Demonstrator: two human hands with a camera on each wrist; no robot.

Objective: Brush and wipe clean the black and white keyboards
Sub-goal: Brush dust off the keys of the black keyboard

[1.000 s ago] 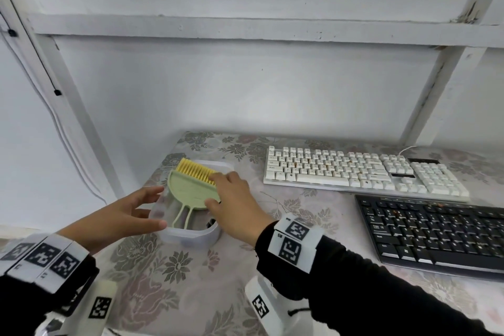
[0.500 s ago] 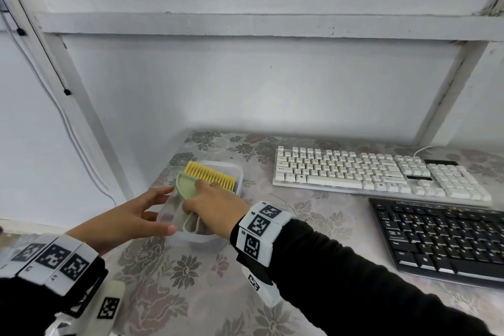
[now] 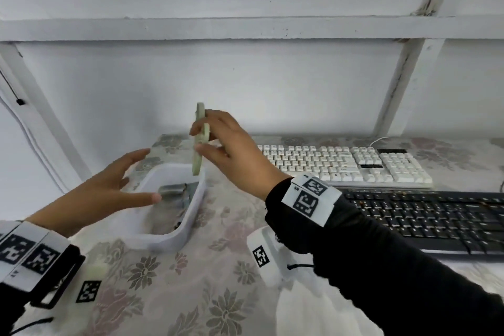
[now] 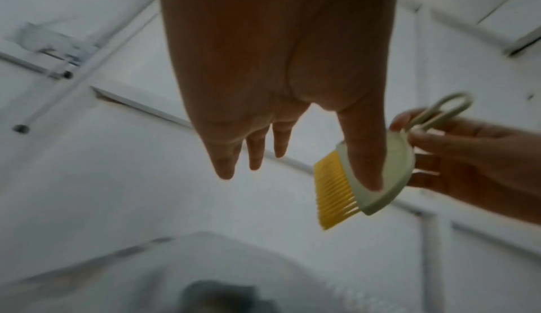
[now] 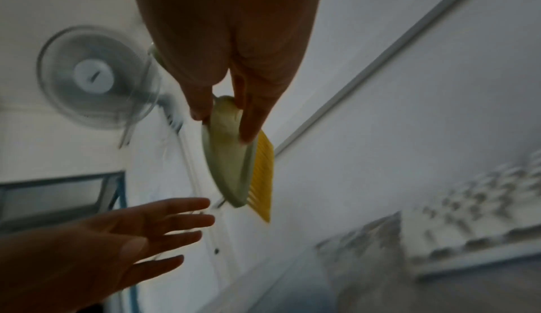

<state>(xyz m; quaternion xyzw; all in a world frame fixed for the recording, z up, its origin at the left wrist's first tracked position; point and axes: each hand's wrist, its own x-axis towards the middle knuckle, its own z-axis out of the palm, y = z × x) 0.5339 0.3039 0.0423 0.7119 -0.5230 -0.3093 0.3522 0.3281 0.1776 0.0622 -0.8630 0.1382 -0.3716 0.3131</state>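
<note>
The right hand (image 3: 231, 150) pinched the brush (image 3: 198, 142) by its pale body, edge-on above the tub's (image 3: 188, 215) 1 o'clock corner, apparently to carry it toward the white keyboard (image 3: 343, 162) at 3 o'clock and the black keyboard (image 3: 425, 221) nearer the person. The left hand (image 3: 109, 188), fingers spread and grasping nothing, hovered by the tub's 9 o'clock wall, likely steadying it. Inside lay a grey cloth (image 3: 171, 189), probably for wiping.

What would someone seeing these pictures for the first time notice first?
The right hand catches the eye first: it pinches a pale green brush with yellow bristles, held upright above a white plastic tub on the flowered tablecloth. The left hand hovers open over the tub's left side. To the right lie a white keyboard and, nearer the person, a black keyboard.
</note>
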